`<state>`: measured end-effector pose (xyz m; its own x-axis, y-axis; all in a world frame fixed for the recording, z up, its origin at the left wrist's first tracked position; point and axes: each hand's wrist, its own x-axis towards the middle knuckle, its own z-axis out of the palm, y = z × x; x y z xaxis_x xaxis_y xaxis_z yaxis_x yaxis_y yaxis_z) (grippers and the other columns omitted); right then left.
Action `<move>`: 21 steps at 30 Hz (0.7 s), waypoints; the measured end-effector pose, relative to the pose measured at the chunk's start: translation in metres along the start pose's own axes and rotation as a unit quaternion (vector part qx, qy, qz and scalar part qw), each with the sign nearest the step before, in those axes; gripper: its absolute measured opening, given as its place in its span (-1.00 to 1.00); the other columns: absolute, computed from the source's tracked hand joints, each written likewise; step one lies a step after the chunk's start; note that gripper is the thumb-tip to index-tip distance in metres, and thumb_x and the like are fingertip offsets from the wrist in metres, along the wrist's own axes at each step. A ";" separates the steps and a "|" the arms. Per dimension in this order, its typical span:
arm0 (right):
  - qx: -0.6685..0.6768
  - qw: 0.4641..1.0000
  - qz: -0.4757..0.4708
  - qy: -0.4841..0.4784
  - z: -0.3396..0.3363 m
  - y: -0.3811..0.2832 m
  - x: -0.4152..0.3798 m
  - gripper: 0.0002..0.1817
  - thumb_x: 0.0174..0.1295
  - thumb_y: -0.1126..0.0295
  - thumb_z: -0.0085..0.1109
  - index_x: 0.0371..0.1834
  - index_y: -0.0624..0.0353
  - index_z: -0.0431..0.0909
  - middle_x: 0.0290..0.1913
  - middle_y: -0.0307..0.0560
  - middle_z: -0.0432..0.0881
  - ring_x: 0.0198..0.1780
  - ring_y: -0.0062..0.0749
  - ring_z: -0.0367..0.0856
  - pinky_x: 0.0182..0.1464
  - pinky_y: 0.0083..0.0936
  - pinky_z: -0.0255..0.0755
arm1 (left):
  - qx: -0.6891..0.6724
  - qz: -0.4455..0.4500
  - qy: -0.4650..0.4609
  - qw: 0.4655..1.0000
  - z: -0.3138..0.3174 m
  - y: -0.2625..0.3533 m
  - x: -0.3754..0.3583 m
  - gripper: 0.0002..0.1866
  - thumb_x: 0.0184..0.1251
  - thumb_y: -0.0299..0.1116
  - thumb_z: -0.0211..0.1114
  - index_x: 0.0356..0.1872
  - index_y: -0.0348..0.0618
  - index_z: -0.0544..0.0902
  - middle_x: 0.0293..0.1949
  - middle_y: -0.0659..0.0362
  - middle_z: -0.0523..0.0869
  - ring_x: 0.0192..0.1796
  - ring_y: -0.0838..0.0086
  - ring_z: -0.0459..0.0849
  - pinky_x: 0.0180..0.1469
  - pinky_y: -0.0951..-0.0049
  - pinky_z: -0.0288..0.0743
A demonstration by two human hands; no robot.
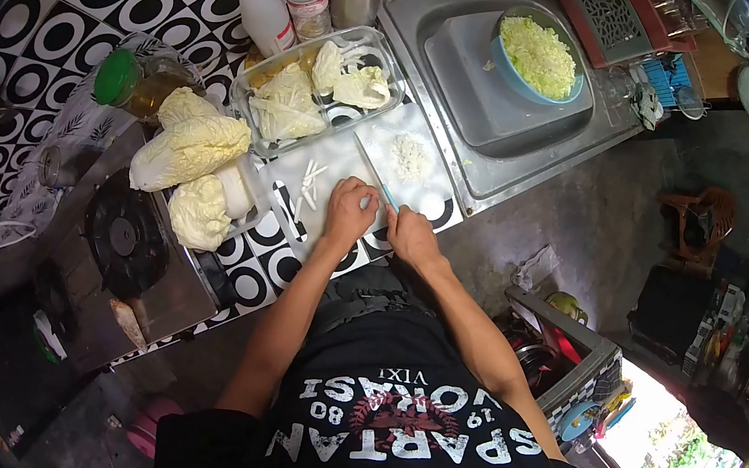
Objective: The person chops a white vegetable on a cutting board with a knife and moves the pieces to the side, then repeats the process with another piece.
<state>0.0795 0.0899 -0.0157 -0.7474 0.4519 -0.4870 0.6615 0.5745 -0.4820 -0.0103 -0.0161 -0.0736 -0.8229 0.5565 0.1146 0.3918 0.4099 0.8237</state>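
My right hand [413, 237] grips a knife [370, 161] with a light-blue handle. Its blade points away from me across a pale cutting board [335, 156]. Just left of the knife, my left hand [352, 210] rests on the board with its fingers curled in; whatever lies under them is hidden. Several thin white strips [308, 186] lie on the board to the left of that hand. Beyond the knife, to the right, is a small heap of finely chopped white pieces [410, 159].
A clear tray [398, 69] with pale leaves stands behind the board. Napa cabbages [193, 151] lie at the left, near a stove burner [125, 227]. On the right, a blue bowl [507, 68] of shredded cabbage sits on the steel sink [461, 142]. Bottles [307, 3] stand at the back.
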 end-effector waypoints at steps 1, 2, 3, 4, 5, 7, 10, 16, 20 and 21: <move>-0.001 1.000 -0.004 -0.008 -0.001 0.004 -0.004 -0.49 0.40 0.07 -0.20 -0.31 0.39 0.51 -0.38 0.46 0.58 -0.25 0.38 0.57 -0.14 0.09 0.43 | -0.001 -0.006 0.005 1.000 0.000 0.001 -0.001 -0.96 -0.01 -0.48 0.31 -0.48 -0.15 0.67 -0.38 0.12 0.60 -0.25 0.17 0.54 -0.16 0.25 0.44; -0.003 1.000 -0.007 -0.016 -0.001 0.008 -0.008 -0.48 0.40 0.07 -0.20 -0.31 0.39 0.52 -0.38 0.47 0.58 -0.24 0.38 0.57 -0.13 0.09 0.43 | -0.002 -0.010 0.006 1.000 0.001 0.001 -0.001 -0.96 -0.01 -0.48 0.31 -0.48 -0.15 0.67 -0.38 0.12 0.60 -0.25 0.17 0.54 -0.16 0.25 0.44; -0.005 1.000 -0.007 -0.020 -0.001 0.011 -0.014 -0.48 0.40 0.07 -0.20 -0.31 0.39 0.52 -0.38 0.47 0.58 -0.24 0.38 0.57 -0.13 0.09 0.43 | -0.008 -0.009 0.010 1.000 0.002 0.000 -0.001 -0.96 -0.02 -0.48 0.31 -0.49 -0.15 0.67 -0.39 0.12 0.60 -0.26 0.18 0.55 -0.16 0.26 0.44; -0.006 1.000 -0.007 -0.012 -0.001 0.013 -0.021 -0.49 0.40 0.09 -0.19 -0.38 0.40 0.51 -0.41 0.46 0.57 -0.26 0.38 0.56 -0.16 0.08 0.42 | -0.014 -0.009 0.014 1.000 0.002 -0.001 -0.002 -0.97 -0.02 -0.48 0.31 -0.50 -0.15 0.67 -0.40 0.13 0.60 -0.26 0.18 0.55 -0.17 0.26 0.44; -0.006 1.000 -0.008 -0.002 0.000 0.015 -0.027 -0.48 0.40 0.11 -0.17 -0.44 0.41 0.50 -0.44 0.45 0.56 -0.29 0.38 0.55 -0.19 0.06 0.41 | -0.014 -0.012 0.015 1.000 0.002 -0.001 -0.002 -0.97 -0.02 -0.48 0.31 -0.50 -0.15 0.67 -0.40 0.13 0.60 -0.26 0.18 0.55 -0.17 0.26 0.44; -0.008 1.000 -0.007 0.002 0.007 0.022 -0.031 -0.50 0.40 0.11 -0.17 -0.43 0.40 0.49 -0.46 0.44 0.56 -0.30 0.38 0.54 -0.20 0.08 0.41 | -0.012 -0.015 0.011 1.000 0.003 -0.002 -0.001 -0.98 -0.02 -0.48 0.31 -0.52 -0.15 0.67 -0.42 0.13 0.60 -0.26 0.19 0.55 -0.16 0.27 0.45; -0.013 1.000 0.006 0.018 0.015 0.021 -0.028 -0.52 0.40 0.11 -0.17 -0.39 0.39 0.47 -0.46 0.44 0.56 -0.30 0.39 0.54 -0.21 0.10 0.41 | -0.020 -0.014 0.005 1.000 0.002 -0.002 0.000 -0.99 -0.02 -0.49 0.31 -0.52 -0.15 0.67 -0.43 0.14 0.60 -0.26 0.19 0.55 -0.17 0.27 0.45; -0.007 1.000 0.012 -0.005 0.005 -0.001 -0.002 -0.49 0.40 0.06 -0.21 -0.28 0.39 0.50 -0.38 0.44 0.59 -0.26 0.38 0.57 -0.16 0.09 0.44 | -0.006 -0.003 -0.001 1.000 0.001 -0.001 -0.001 -0.95 -0.01 -0.47 0.31 -0.49 -0.17 0.69 -0.41 0.12 0.61 -0.26 0.20 0.55 -0.16 0.28 0.45; 0.001 1.000 0.004 -0.018 0.000 0.004 -0.008 -0.48 0.40 0.07 -0.21 -0.29 0.39 0.51 -0.37 0.45 0.59 -0.25 0.38 0.57 -0.14 0.10 0.44 | -0.003 -0.018 -0.002 1.000 0.000 -0.002 -0.003 -0.94 -0.01 -0.46 0.31 -0.48 -0.17 0.69 -0.41 0.12 0.62 -0.26 0.19 0.55 -0.16 0.28 0.45; 0.004 1.000 -0.004 -0.014 -0.002 0.007 -0.013 -0.48 0.40 0.07 -0.20 -0.33 0.39 0.51 -0.41 0.45 0.58 -0.27 0.39 0.56 -0.16 0.09 0.42 | 0.000 -0.015 0.001 1.000 0.001 -0.002 -0.002 -0.94 -0.01 -0.46 0.32 -0.48 -0.17 0.70 -0.41 0.12 0.62 -0.26 0.20 0.55 -0.16 0.28 0.45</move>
<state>0.0937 0.0889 -0.0112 -0.7510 0.4270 -0.5037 0.6556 0.5733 -0.4914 -0.0088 -0.0176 -0.0761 -0.8351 0.5426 0.0905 0.3667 0.4265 0.8268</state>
